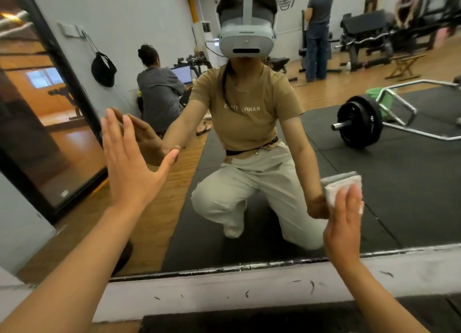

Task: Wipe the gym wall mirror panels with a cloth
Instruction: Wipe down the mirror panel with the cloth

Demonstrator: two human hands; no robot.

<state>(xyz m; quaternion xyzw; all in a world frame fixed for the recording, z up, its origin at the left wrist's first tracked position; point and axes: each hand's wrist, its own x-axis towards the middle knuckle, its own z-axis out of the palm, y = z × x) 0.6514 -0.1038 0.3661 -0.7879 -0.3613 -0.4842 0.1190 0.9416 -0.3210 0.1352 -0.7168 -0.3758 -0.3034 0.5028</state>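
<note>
A: Nearest first. Below both wrists: the scuffed grey ledge (249, 283) under the glass, dark scratches on it.

B: Hands?

A: Left hand (129, 163) spread wide, fingers straight, palm flat against the mirror panel (399, 183), holding nothing. Looks like a brace. Right hand (345, 223) flat too, fingers straight, pressing the white cloth (341, 188) onto the glass low down, just above the ledge. Cloth is folded; its top edge shows past the fingertips.

B: So wiping is under way. How to do it well?

A: My judgement: keep the palm flat so the whole pad bears evenly, run overlapping strokes, carry each one down to the bottom edge where grime tends to collect. Shift the left hand afterwards and wipe where it rested, or a print may remain.

B: Beyond the hands?

A: Left of the left hand, a black frame (62, 66) closes this panel. In the reflection, above the right hand: a loaded barbell (359, 122) on black mats, and two people further back.
</note>
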